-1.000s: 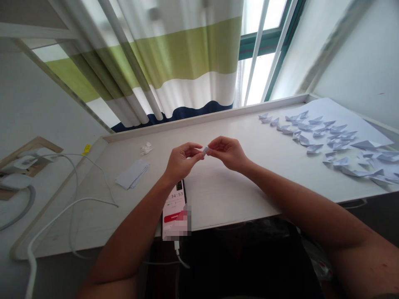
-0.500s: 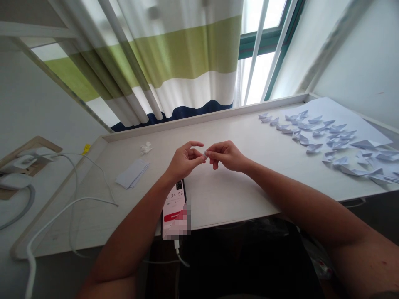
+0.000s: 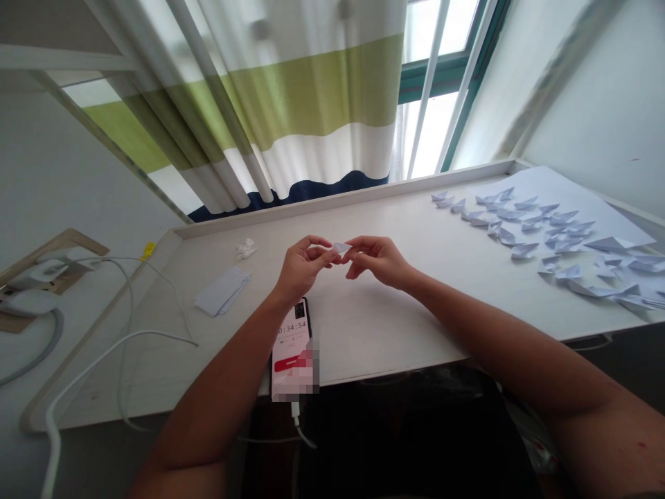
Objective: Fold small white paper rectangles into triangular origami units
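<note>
A small folded piece of white paper (image 3: 340,247) with a pointed shape is held up above the desk, between my two hands. My left hand (image 3: 306,265) pinches its left side between thumb and fingers. From the other side, my right hand (image 3: 378,260) grips the paper's right tip with its thumb and index finger. Part of the paper is covered by my fingertips. Many folded paper boats (image 3: 524,249) lie spread over the right side of the white desk (image 3: 384,333).
A phone (image 3: 291,353) showing a timer lies by my left forearm, its cable plugged in at the desk's front edge. Further left are a stack of paper slips (image 3: 222,291), a crumpled tissue (image 3: 246,249) and white cords (image 3: 140,333). A curtain (image 3: 312,90) hangs behind the desk.
More of the folded paper now shows between my fingers, as a pointed triangle. My right hand's fingers have shifted along it, and both hands remain in about the same spot.
</note>
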`<action>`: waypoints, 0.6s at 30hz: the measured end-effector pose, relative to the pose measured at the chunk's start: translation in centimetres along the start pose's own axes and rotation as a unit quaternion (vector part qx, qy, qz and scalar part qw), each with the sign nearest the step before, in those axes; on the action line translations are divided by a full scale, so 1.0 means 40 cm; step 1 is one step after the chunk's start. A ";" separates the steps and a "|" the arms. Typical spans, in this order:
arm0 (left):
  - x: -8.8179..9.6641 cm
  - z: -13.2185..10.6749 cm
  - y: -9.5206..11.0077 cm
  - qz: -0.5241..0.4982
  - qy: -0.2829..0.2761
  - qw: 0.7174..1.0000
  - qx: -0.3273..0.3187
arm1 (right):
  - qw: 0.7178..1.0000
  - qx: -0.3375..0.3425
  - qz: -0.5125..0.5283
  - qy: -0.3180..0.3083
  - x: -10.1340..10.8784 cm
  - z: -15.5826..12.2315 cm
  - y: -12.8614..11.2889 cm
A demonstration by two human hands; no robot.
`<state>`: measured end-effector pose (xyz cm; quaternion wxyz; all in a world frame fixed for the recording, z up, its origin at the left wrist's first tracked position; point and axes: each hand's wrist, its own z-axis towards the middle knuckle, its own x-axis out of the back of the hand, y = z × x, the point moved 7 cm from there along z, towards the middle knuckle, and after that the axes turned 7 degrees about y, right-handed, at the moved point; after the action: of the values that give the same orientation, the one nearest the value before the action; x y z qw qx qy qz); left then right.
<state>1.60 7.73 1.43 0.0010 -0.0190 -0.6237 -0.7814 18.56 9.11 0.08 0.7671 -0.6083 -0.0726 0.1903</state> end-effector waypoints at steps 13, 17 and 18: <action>-0.008 -0.011 0.016 0.128 -0.008 0.989 -0.069 | 0.998 0.001 -0.054 0.010 0.002 0.001 0.011; -0.005 -0.013 0.033 0.170 -0.014 0.979 -0.110 | 0.997 0.008 -0.079 0.005 0.002 0.000 0.012; -0.002 -0.013 0.034 0.172 -0.015 0.979 -0.111 | 0.996 0.011 -0.084 0.003 0.002 0.000 0.011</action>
<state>1.71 6.93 2.65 0.1235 -0.1377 -0.5202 -0.8338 18.55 9.21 -0.37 0.7875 -0.5918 -0.1190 0.1243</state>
